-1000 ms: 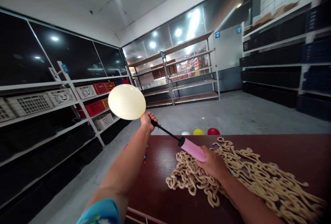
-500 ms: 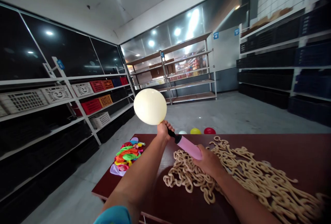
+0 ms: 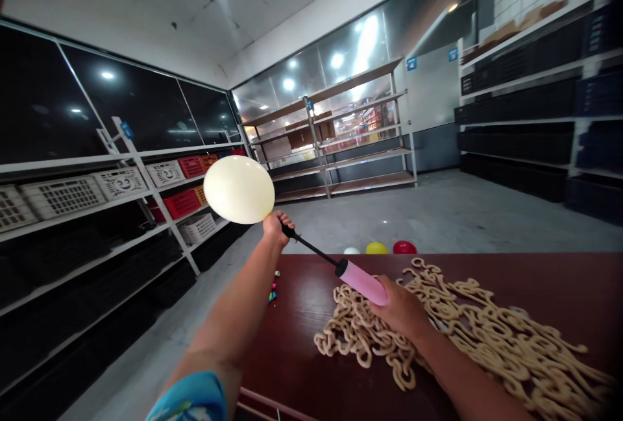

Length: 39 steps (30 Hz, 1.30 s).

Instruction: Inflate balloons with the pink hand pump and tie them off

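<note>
My left hand (image 3: 275,228) is closed round the black front end of a hand pump, where the neck of an inflated cream balloon (image 3: 238,189) sits. The balloon stands up and to the left of that fist. My right hand (image 3: 400,309) grips the pink pump barrel (image 3: 363,282) from behind. A thin black rod (image 3: 311,250) shows between the two hands, so the pump is drawn out. Both hands hover over the dark red table (image 3: 302,336).
A heap of beige plastic chain links (image 3: 487,336) covers the table's right half. A yellow balloon (image 3: 376,248) and a red balloon (image 3: 404,247) lie on the floor beyond the table. Shelving with crates (image 3: 121,182) lines the left wall; more shelves stand behind and right.
The pump was pushed in half a second ago and is drawn out again now. My left hand with the balloon moved left, away from my right hand. The view shifted back right.
</note>
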Each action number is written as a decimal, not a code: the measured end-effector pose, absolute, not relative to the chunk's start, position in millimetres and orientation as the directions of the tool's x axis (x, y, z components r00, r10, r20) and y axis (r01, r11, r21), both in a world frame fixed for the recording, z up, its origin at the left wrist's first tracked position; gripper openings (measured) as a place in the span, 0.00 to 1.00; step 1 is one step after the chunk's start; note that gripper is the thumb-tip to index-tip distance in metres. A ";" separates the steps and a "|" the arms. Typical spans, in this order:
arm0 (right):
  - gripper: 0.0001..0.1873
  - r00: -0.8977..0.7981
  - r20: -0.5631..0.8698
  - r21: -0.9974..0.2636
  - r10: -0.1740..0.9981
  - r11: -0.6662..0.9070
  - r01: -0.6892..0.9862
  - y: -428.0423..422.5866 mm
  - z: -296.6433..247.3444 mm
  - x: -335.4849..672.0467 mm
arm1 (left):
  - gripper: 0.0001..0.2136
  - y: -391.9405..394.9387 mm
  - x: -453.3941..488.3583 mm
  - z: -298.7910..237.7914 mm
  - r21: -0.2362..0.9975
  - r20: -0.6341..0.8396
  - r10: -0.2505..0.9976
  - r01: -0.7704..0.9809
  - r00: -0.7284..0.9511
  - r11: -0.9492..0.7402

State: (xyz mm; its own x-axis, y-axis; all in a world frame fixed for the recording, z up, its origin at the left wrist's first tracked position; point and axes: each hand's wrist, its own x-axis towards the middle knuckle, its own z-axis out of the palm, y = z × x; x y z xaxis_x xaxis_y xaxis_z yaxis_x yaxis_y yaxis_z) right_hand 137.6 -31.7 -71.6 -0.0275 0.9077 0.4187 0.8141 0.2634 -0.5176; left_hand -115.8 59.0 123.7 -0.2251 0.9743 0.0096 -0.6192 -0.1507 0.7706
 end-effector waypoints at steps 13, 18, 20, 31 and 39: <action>0.20 -0.017 0.377 -0.494 0.926 0.217 0.842 -35.9 -66.0 137.4 | 0.08 45.9 -28.3 43.0 0.748 -0.138 0.983 -0.664 -0.117 0.026; 0.18 -0.034 0.358 -0.539 0.933 0.236 0.809 -36.9 -61.4 136.7 | 0.08 46.5 -45.9 66.4 0.771 -0.078 0.987 -0.636 -0.140 -0.029; 0.17 -0.034 0.364 -0.540 0.931 0.241 0.806 -36.2 -61.0 136.6 | 0.09 49.4 -61.0 81.4 0.779 -0.058 0.986 -0.625 -0.159 -0.055; 0.19 -0.037 0.399 -0.438 0.916 0.226 0.870 -32.5 -69.4 138.0 | 0.09 50.0 -78.8 75.1 0.741 -0.068 0.977 -0.666 -0.201 -0.085; 0.23 -0.055 0.368 -0.436 0.928 0.225 0.871 -34.0 -68.4 137.9 | 0.08 41.0 -35.1 33.4 0.701 -0.157 0.977 -0.714 -0.141 0.009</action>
State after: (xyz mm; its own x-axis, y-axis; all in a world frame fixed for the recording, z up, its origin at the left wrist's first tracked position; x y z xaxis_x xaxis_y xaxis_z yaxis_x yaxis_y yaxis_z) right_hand 137.9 -34.0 -68.4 -0.0554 0.9280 0.3683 0.8715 0.2250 -0.4358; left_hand -35.1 41.0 33.4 -0.1414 0.9774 -0.1570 -0.7135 0.0093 0.7006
